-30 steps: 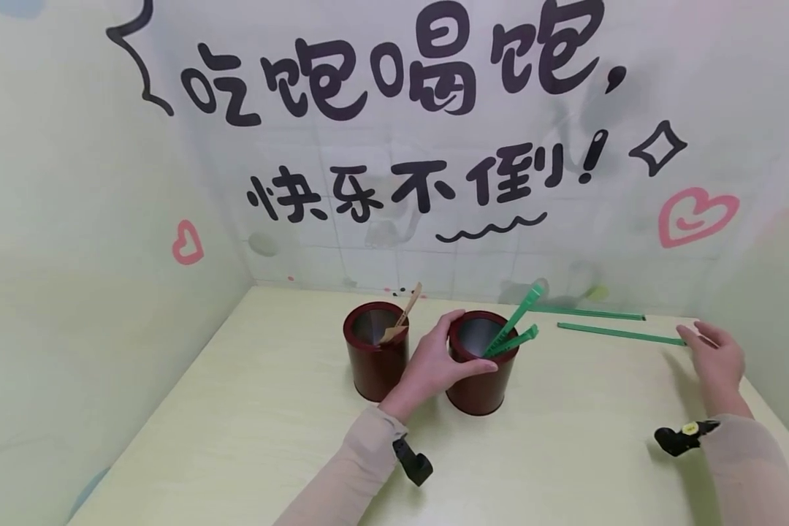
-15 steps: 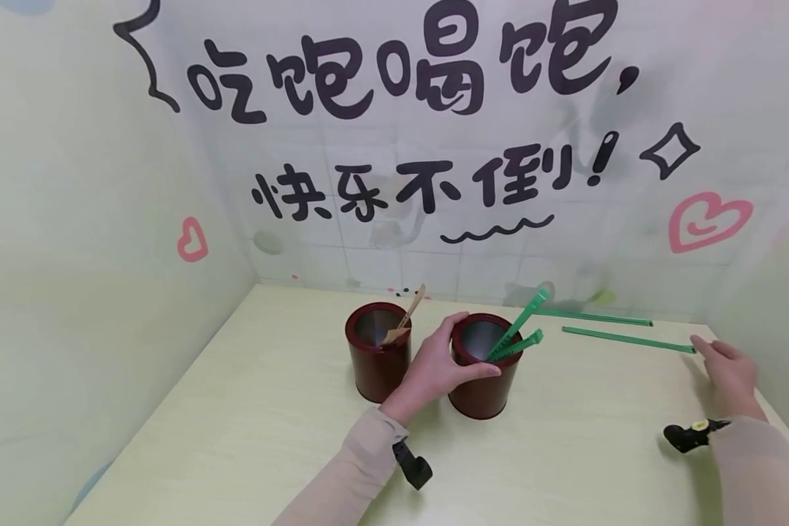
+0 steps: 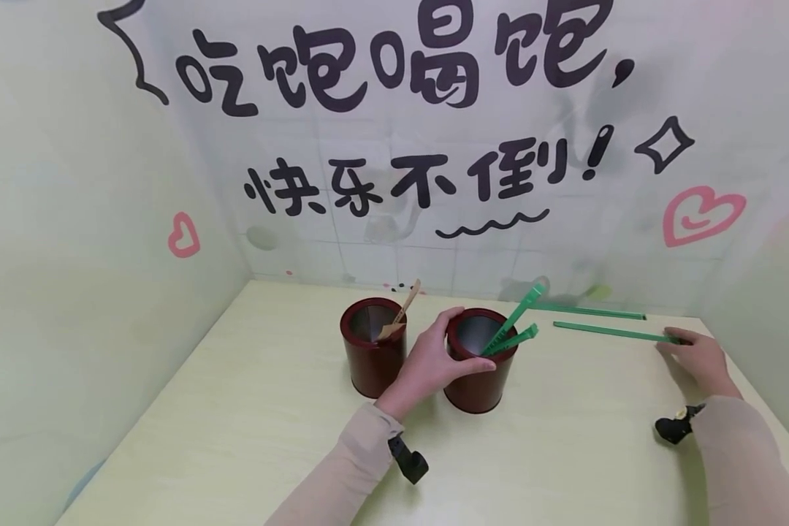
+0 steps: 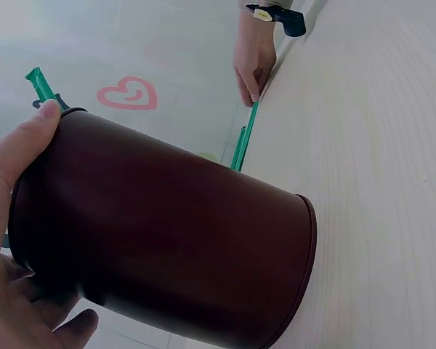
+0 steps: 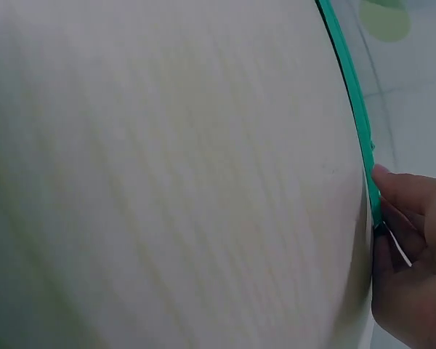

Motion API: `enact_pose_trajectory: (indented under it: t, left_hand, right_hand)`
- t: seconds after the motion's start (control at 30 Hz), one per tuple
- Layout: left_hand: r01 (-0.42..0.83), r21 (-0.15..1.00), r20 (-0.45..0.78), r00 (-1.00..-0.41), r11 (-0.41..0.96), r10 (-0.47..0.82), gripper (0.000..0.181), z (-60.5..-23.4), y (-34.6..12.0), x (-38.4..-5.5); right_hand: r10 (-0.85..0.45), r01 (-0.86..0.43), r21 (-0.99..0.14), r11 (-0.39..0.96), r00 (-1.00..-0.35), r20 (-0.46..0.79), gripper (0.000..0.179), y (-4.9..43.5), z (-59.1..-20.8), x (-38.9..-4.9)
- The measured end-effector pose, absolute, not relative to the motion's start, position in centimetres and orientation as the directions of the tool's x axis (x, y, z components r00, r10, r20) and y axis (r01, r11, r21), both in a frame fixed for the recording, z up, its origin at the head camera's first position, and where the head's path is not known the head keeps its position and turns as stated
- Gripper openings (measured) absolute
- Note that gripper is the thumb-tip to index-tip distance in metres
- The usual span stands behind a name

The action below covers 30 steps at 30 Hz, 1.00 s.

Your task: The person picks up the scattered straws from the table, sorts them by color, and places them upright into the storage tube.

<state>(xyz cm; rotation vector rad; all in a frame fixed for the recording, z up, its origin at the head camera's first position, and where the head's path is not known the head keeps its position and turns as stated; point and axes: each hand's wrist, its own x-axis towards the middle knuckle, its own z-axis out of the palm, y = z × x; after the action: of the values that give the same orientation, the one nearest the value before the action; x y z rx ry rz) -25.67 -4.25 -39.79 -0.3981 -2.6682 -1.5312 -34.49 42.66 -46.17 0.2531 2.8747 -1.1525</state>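
Note:
My left hand point(image 3: 430, 359) grips the right-hand dark red canister point(image 3: 476, 391) by its rim, thumb across the near side and fingers round the far left. Two green stick-shaped packets point(image 3: 518, 310) lean out of that canister's mouth. At the far right, my right hand point(image 3: 700, 359) pinches the right end of a long, thin green packet point(image 3: 605, 331) lying on the table. Thumb and fingertips meet at that packet's end point(image 5: 370, 167) in the right wrist view. Behind it, another long green packet point(image 3: 592, 312) lies along the wall.
A second dark red canister point(image 3: 376, 369) stands to the left of the held one, with a brown paper-like stick point(image 3: 405, 303) poking out. A lettered wall sheet point(image 3: 394, 248) backs the pale table point(image 3: 532, 467), and side walls rise left and right.
My right hand has shifted to the left over the green packet's end and now pinches it. My left hand keeps its grip on the canister. The head view tilts slightly.

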Motion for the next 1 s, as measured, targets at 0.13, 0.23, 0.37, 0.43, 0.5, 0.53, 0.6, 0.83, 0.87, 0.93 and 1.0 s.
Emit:
enact_pose_trajectory:
  t: [0.13, 0.23, 0.37, 0.43, 0.5, 0.53, 0.6, 0.83, 0.87, 0.93, 1.0]
  left_hand:
    - [0.241, 0.837, 0.159, -0.966, 0.491, 0.205, 0.094, -39.8, -4.3, -25.6]
    - [0.239, 0.837, 0.156, -0.966, 0.492, 0.205, 0.095, -39.9, -4.3, -25.6]
    - [0.240, 0.845, 0.159, -0.966, 0.477, 0.204, 0.095, -39.9, -4.4, -25.6]
    - [0.239, 0.847, 0.160, -0.967, 0.474, 0.200, 0.094, -39.8, -4.5, -25.6]
    - [0.241, 0.848, 0.162, -0.966, 0.472, 0.202, 0.094, -39.7, -4.3, -25.7]
    - [0.240, 0.847, 0.162, -0.966, 0.474, 0.201, 0.094, -39.6, -4.4, -25.7]
    - [0.241, 0.846, 0.163, -0.966, 0.476, 0.199, 0.094, -39.5, -4.5, -25.8]
    - [0.254, 0.846, 0.172, -0.962, 0.469, 0.212, 0.094, -39.4, -4.4, -25.9]
    - [0.258, 0.844, 0.174, -0.961, 0.470, 0.214, 0.094, -39.5, -4.4, -25.9]
    - [0.259, 0.841, 0.175, -0.961, 0.475, 0.215, 0.094, -39.6, -4.4, -25.9]
    - [0.256, 0.841, 0.172, -0.962, 0.476, 0.213, 0.094, -39.7, -4.3, -25.9]
  right_hand:
    - [0.093, 0.083, -0.621, 0.779, -0.996, -0.016, 0.047, 42.5, -46.4, -34.4]
    - [0.048, 0.020, -0.576, 0.817, -0.998, 0.034, 0.037, 42.4, -46.5, -34.3]
    - [-0.014, -0.034, -0.527, 0.849, -0.999, 0.042, 0.034, 42.5, -46.2, -34.4]
    - [-0.034, -0.048, -0.513, 0.857, -0.999, 0.037, 0.032, 42.4, -46.0, -34.5]
    - [-0.032, -0.045, -0.510, 0.859, -0.999, 0.035, 0.031, 42.5, -45.5, -34.3]
    - [-0.027, -0.041, -0.518, 0.854, -0.999, 0.033, 0.032, 42.3, -45.2, -34.3]
    - [-0.013, -0.032, -0.538, 0.842, -0.999, 0.038, 0.034, 42.0, -44.7, -34.2]
    - [0.034, -0.080, -0.744, 0.663, -0.990, 0.136, 0.023, 41.6, -42.9, -33.2]
    - [0.051, -0.081, -0.789, 0.609, -0.989, 0.141, 0.017, 41.6, -42.5, -32.9]
    - [0.082, -0.085, -0.869, 0.488, -0.986, 0.143, 0.007, 41.4, -41.8, -32.5]
    - [0.102, -0.117, -0.940, 0.321, -0.982, 0.158, 0.011, 41.2, -41.1, -32.1]
